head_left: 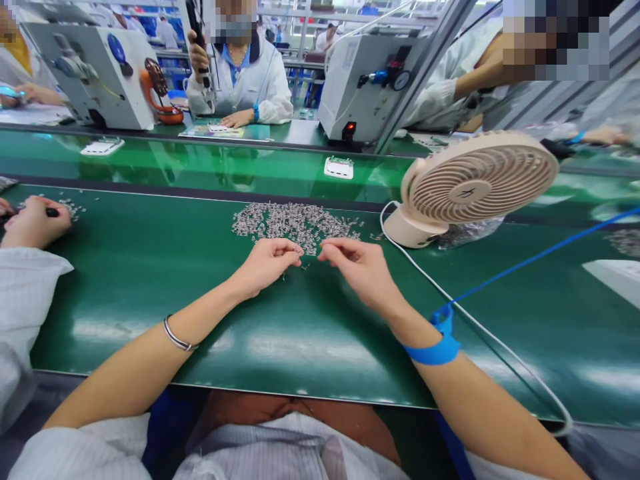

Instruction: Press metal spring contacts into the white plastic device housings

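Fingertips of both hands pinched narrow, nearly meeting at the near edge of the pile of small metal parts (295, 223); left hand (267, 263) thumb and forefinger closed on something tiny, cannot tell what, too small; right hand (357, 263) likewise pinched, tips pointing left toward the other hand. A few loose pieces lie on the green mat (150, 280) just under and between the fingertips, the main heap just beyond them, mid-table. Wrists rest low on the mat, blue wrist strap (437, 347) on the right wrist with its blue cord (540, 257) running off far right, thin bangle (177, 337) on the left. My read: fine sorting or pairing of parts, so keep wrists planted, pick one piece at a time off the heap's near fringe, avoid dragging the heap, keep the cord clear of it. Beige desk fan (470, 187) stands right of the pile, near it, white cable (475, 327) looping toward the near edge; airflow could scatter light pieces, judgement only. Another person's hand (33, 223) at far left holds a dark tool by a smaller scatter. Across the conveyor belt (200, 167) a seated worker in a white coat (240, 80), grey machines (95, 67) either side.
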Tool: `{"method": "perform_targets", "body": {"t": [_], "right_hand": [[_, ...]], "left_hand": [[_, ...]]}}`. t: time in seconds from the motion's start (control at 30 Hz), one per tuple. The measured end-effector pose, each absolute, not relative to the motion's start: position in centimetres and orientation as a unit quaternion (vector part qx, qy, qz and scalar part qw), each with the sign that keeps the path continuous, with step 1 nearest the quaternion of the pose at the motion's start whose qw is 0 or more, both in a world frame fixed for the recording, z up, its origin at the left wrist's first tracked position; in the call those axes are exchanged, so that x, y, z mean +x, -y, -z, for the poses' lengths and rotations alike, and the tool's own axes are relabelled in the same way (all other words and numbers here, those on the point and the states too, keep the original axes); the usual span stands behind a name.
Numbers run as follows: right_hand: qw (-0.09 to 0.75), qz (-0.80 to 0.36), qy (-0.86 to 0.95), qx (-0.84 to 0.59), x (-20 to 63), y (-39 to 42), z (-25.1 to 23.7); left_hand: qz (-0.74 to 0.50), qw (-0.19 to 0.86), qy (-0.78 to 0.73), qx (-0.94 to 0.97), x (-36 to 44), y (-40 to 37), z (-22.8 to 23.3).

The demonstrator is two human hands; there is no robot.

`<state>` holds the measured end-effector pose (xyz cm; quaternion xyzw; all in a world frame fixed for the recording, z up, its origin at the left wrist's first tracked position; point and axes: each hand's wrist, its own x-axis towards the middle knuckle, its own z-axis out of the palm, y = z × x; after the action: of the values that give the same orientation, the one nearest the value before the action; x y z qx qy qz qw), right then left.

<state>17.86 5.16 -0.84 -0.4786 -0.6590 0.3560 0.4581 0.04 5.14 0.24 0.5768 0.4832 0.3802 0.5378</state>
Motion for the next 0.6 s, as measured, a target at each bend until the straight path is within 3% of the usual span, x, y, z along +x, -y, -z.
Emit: {"method": "perform_targets", "body": {"t": [0.27,0.6], "right_hand": [[0.448,-0.506,0.599,-0.43,16.2,-3.6,0.8],[0.473,-0.548,0.542,-0.428,16.1,-3.3,-0.1]], "left_hand": [[-0.379,0.439,-0.455,0.676,0.5,-4.0,-0.3],[-0.409,0.204,-0.416,0.786,0.8,-3.1,0.0]]}}
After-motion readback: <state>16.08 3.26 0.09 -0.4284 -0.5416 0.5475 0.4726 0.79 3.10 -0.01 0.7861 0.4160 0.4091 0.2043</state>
